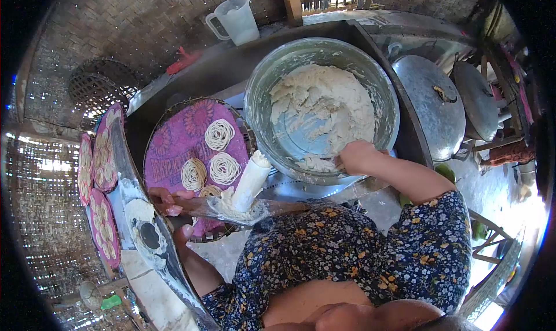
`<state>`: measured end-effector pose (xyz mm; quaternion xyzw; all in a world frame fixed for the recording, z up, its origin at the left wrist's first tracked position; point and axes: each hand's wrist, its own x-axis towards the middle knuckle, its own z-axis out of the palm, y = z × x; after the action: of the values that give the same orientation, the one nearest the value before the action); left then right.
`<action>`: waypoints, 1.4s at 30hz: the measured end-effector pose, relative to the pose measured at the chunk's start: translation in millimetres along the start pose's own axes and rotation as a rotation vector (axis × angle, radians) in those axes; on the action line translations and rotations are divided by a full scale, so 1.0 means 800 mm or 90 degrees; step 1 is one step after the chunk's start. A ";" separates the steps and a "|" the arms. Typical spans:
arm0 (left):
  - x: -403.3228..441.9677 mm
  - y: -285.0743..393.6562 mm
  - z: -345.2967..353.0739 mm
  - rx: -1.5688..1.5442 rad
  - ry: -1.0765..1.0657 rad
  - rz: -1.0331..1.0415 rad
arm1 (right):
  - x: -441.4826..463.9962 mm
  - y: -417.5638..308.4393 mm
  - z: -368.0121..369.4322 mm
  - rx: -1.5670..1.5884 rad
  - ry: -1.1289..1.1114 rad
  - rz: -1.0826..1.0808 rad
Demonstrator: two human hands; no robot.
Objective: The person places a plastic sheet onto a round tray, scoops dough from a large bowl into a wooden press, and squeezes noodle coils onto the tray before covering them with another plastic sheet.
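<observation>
My right hand (358, 158) reaches over the near rim of a large metal basin (253, 108). Its fingers are curled at the edge of the pale, sticky dough (327, 99); what they hold is hidden. At the left, my left hand (169, 203) is closed round the end of a wooden plank (284, 207) lying across in front of my body. A white cylinder (251, 186) stands tilted on that plank, with dough at its top and smeared about its base. Just beyond my left hand, coiled noodle-like nests (220, 135) lie on a purple cloth (168, 151) over a round tray.
A dough-smeared wooden beam with a round hole (152, 235) stands at the left, beside more cloth-covered trays (104, 226). A plastic jug (236, 21) is at the back. Large lidded pots (428, 105) stand right of the basin.
</observation>
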<state>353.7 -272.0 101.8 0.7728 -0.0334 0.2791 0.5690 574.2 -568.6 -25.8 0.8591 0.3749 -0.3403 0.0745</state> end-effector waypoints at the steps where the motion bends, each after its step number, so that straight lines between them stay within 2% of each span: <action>1: -0.001 0.003 0.002 -0.004 0.017 -0.008 | 0.002 -0.002 0.001 0.018 -0.002 0.004; 3: -0.002 0.008 0.010 -0.016 0.049 -0.024 | 0.002 0.000 0.002 0.050 -0.003 0.015; 8: 0.003 0.003 0.008 -0.003 -0.007 0.024 | -0.006 0.020 0.002 0.119 0.023 0.020; 11: 0.005 0.006 0.008 0.009 -0.023 0.013 | -0.034 0.043 -0.022 0.245 0.083 -0.057; 14: 0.006 0.005 0.002 0.012 -0.040 0.010 | -0.064 0.064 -0.057 0.167 0.132 -0.092; 17: 0.010 0.002 0.002 0.049 -0.073 0.023 | -0.092 0.072 -0.086 0.044 0.107 -0.044; 20: 0.011 0.000 0.004 0.111 -0.093 0.045 | -0.105 0.091 -0.102 -0.014 0.080 -0.073; 21: 0.013 0.003 0.005 0.132 -0.094 0.056 | -0.112 0.096 -0.108 0.092 0.044 -0.070; 22: 0.015 0.010 0.008 0.090 -0.094 -0.038 | -0.120 0.101 -0.114 0.194 0.011 -0.067; 23: 0.015 -0.007 0.005 -0.015 -0.023 -0.223 | -0.129 0.107 -0.122 0.294 -0.020 -0.065; 24: 0.014 -0.025 0.002 -0.135 0.088 -0.392 | -0.133 0.118 -0.121 0.325 0.020 -0.136; 26: 0.049 -0.040 0.013 0.039 -0.067 -0.139 | -0.137 0.135 -0.117 0.374 0.100 -0.287; 28: 0.089 -0.008 0.057 0.214 -0.184 0.018 | -0.146 0.131 -0.127 0.456 0.130 -0.352; 29: 0.095 -0.001 0.073 0.293 -0.218 0.029 | -0.149 0.126 -0.133 0.500 0.140 -0.386; 31: 0.098 -0.007 0.092 0.427 -0.272 -0.048 | -0.167 0.096 -0.156 0.521 0.080 -0.339; 33: 0.105 0.000 0.115 0.414 -0.296 -0.035 | -0.172 0.091 -0.170 0.540 0.016 -0.302; 34: 0.107 0.002 0.119 0.411 -0.314 -0.007 | -0.171 0.084 -0.175 0.524 0.023 -0.350; 37: 0.108 0.000 0.130 0.371 -0.292 0.020 | -0.182 0.071 -0.198 0.219 0.295 -0.394; 38: 0.101 0.005 0.123 0.405 -0.299 0.011 | -0.191 0.050 -0.203 0.109 0.404 -0.387; 41: 0.106 -0.001 0.137 0.497 -0.329 -0.011 | -0.233 -0.004 -0.233 -0.210 0.539 -0.282; 42: 0.107 -0.007 0.141 0.498 -0.322 -0.014 | -0.234 -0.021 -0.233 -0.255 0.580 -0.279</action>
<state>472.1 -348.7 114.9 0.9733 -0.0549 0.0676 0.2122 569.9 -596.3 237.0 0.7903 0.5971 0.1371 -0.0062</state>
